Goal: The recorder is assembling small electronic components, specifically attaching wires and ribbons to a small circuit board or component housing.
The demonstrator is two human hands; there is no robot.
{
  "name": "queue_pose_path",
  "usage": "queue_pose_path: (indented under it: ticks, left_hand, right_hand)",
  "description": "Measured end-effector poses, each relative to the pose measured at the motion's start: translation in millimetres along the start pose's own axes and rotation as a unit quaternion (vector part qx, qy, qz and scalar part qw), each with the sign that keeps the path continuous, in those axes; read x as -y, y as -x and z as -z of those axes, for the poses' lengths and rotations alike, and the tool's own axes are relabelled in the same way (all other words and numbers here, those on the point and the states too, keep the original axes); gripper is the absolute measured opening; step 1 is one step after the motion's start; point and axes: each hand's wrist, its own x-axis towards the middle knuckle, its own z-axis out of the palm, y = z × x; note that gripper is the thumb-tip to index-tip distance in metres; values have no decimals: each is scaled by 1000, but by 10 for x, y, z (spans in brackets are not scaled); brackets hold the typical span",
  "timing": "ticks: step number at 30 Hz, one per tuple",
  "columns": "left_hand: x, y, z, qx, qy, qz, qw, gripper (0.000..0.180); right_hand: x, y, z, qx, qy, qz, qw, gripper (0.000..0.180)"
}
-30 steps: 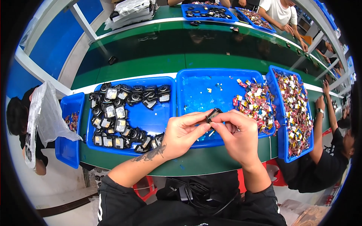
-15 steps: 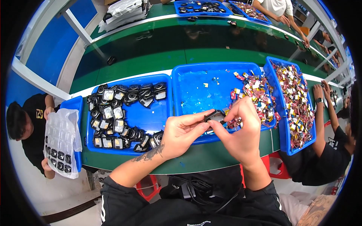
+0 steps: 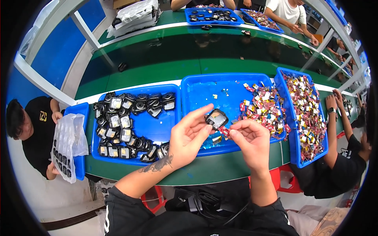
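My left hand point(image 3: 188, 137) grips a small black square housing point(image 3: 217, 117) by its edge, its hollow inside and pale panel facing up. At the housing's lower right, my right hand point(image 3: 251, 142) pinches a small red circuit board point(image 3: 224, 131) between thumb and fingertips. The board is touching or very near the housing; I cannot tell which. Just below shows a small silver-and-yellow block point(image 3: 216, 139), and whether it hangs from the board is unclear. Both hands are over the middle blue tray point(image 3: 204, 103), whose right side carries a heap of red boards with white and yellow parts point(image 3: 263, 106).
To the left, a blue tray point(image 3: 157, 129) bears many black housings point(image 3: 126, 122). A tilted blue tray point(image 3: 293, 129) full of red boards stands at right. Beyond runs a green conveyor belt point(image 3: 165, 63). A person at left holds a clear plastic tray point(image 3: 67, 137); co-workers sit opposite and at right.
The housing has turned to show its inside. My right hand has moved down off it and now pinches a red board. The person at left has shifted the clear tray slightly.
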Motion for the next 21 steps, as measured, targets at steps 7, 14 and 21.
queue_pose_path:
  ticks: [7, 14, 21]
  left_hand:
    - [13, -12, 50, 78, -330, -190, 921, 35]
    - [26, -6, 55, 65, -367, -232, 898, 30]
    - [58, 28, 65, 64, -412, -269, 868, 27]
  right_hand:
    - [71, -15, 29, 9, -54, -42, 998, 11]
    - [40, 41, 48, 27, -38, -34, 998, 9]
    - [53, 22, 19, 26, 1, -67, 997, 8]
